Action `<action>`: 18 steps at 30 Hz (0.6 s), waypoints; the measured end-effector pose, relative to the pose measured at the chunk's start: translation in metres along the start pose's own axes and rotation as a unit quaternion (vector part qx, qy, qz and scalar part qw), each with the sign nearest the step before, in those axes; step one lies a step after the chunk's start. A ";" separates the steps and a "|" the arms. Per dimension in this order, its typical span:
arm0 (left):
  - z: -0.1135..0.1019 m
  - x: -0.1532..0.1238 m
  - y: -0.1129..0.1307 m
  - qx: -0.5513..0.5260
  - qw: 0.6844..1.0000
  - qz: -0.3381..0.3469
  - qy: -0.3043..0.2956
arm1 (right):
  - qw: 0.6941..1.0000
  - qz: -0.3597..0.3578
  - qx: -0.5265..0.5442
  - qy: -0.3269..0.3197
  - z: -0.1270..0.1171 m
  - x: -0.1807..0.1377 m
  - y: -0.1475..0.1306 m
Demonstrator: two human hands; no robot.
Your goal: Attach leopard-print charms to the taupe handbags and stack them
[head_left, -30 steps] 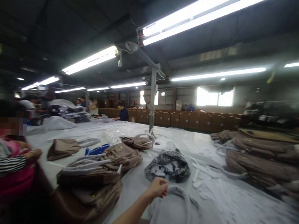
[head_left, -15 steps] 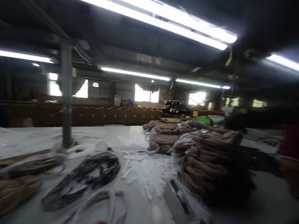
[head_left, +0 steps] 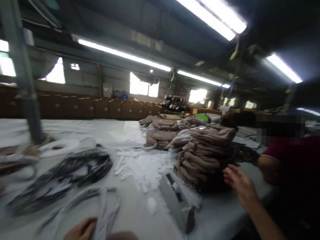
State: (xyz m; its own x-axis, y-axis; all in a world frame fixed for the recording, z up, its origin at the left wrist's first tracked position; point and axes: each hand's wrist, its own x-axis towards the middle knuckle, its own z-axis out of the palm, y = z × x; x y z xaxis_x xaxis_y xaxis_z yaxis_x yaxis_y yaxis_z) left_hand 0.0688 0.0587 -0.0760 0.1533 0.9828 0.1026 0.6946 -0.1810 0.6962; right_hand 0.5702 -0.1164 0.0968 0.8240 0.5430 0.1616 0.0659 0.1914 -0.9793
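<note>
My left hand (head_left: 81,233) is at the bottom edge, its fingers curled against a pale-wrapped strap (head_left: 104,213) that loops up over the table. Beside it, a brown bag (head_left: 124,239) is only partly in view. My right hand (head_left: 239,184) reaches out with fingers extended and nothing in them, just right of a tall stack of brown bags (head_left: 205,154). Whether its fingertips touch the stack, I cannot tell. Between my hands stands a grey tape dispenser (head_left: 175,201).
White strips (head_left: 146,169) lie heaped mid-table. Left of them is a coil of dark straps (head_left: 74,169), with a metal post (head_left: 29,102) behind. More brown bags (head_left: 160,138) are piled farther back. A person in a dark red shirt (head_left: 302,170) is close on the right.
The view has turned right and tilted up slightly. My right hand has come into view beside the stack, and more of my left hand shows at the strap.
</note>
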 end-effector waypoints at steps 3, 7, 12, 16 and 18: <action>-0.006 -0.012 -0.017 -0.067 0.997 -0.040 -0.015 | 0.999 0.010 -0.031 -0.033 0.011 -0.006 0.010; -0.008 -0.011 -0.015 -0.123 0.987 -0.093 -0.045 | 0.969 0.038 -0.124 -0.209 0.051 -0.068 0.063; -0.014 -0.025 0.005 -0.151 0.980 -0.047 -0.117 | 0.903 0.034 -0.211 -0.373 0.117 -0.179 0.144; -0.015 -0.044 0.013 -0.127 0.983 0.000 -0.135 | 0.863 0.001 -0.247 -0.441 0.146 -0.230 0.165; -0.012 -0.050 0.016 -0.112 0.987 0.005 -0.116 | 0.858 -0.025 -0.273 -0.435 0.152 -0.240 0.163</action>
State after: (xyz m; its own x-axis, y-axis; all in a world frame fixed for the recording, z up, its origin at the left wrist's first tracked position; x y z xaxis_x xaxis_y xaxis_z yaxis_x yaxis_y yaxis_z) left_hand 0.0635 0.0071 -0.0618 0.3343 0.9417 -0.0370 0.5230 -0.1527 0.8386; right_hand 0.2978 -0.0909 -0.0827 0.0968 0.9953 0.0015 0.5386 -0.0511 -0.8410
